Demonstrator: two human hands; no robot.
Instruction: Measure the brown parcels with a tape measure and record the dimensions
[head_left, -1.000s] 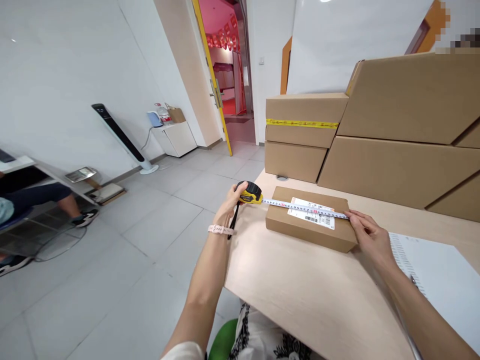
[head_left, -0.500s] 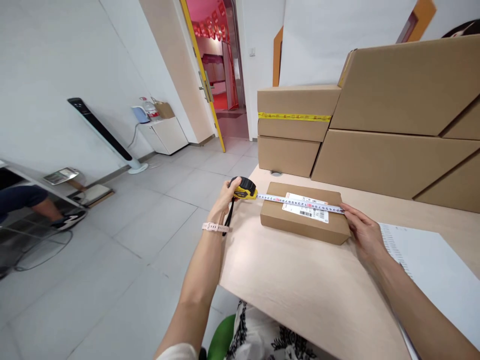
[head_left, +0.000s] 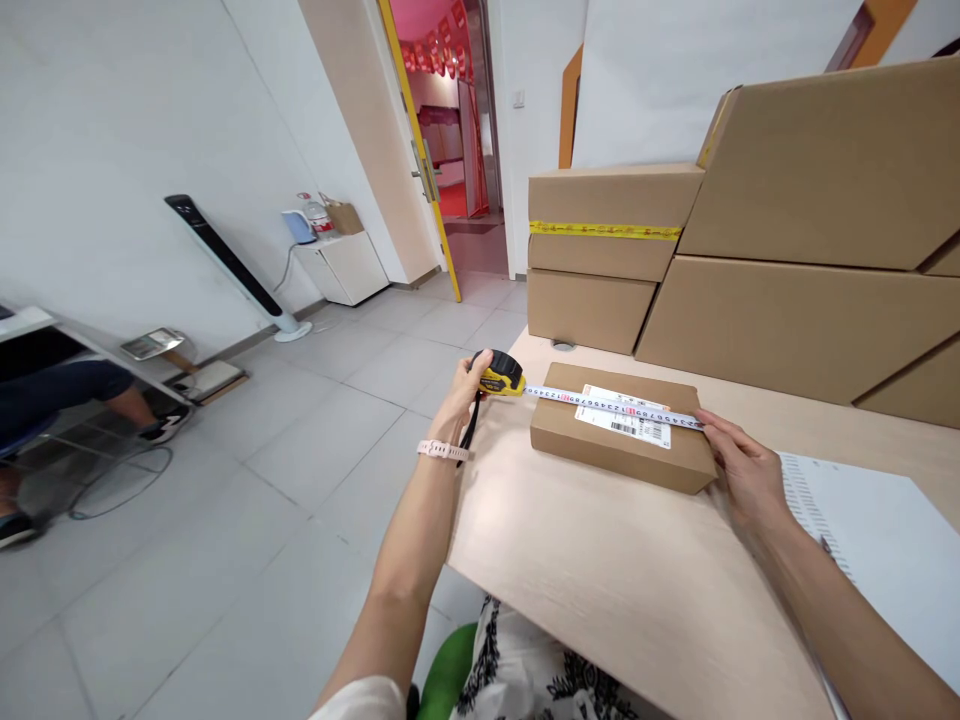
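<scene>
My left hand [head_left: 466,388] is closed around the black and yellow case of a tape measure [head_left: 501,374], just off the left end of a flat cardboard box [head_left: 600,456]. The white blade runs out lengthwise over the box top and crosses a white shipping label [head_left: 646,430]. At the box's right edge my right hand [head_left: 739,460] pinches the blade's end, its fingers against the corner. A black wrist strap hangs from the case beside my left wrist.
Large cardboard boxes [head_left: 795,320] are stacked along the back of the table [head_left: 570,540]. A spiral notebook [head_left: 877,530] lies at the right, partly behind my right forearm. On the left are a tower fan [head_left: 225,262], a platform scale [head_left: 210,385] and a seated person's leg [head_left: 90,385].
The whole view has shifted, so the scene appears slightly further right. Both hands keep hold of the tape measure, and the blade still lies across the box.
</scene>
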